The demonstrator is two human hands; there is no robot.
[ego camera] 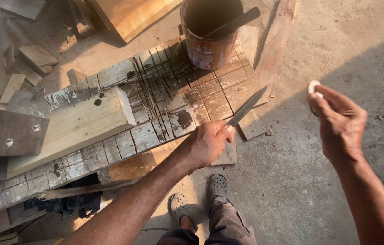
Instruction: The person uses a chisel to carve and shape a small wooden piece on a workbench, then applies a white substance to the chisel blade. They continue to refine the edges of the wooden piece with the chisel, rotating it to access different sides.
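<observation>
My left hand (205,145) grips a flat metal blade (246,108) over the scored worktop (155,97) edge — right hand (339,122) pinches a small white lump (313,86) out over open concrete floor (300,181), well apart. Rusty can (207,47) sits at the far edge.

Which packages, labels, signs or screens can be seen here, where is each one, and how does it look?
Round metal can with a worn orange and white printed label: stands at the top of the picture on the scored grey wooden board, open, with a dark flat stick resting inside.
No signs or screens are visible.
</observation>
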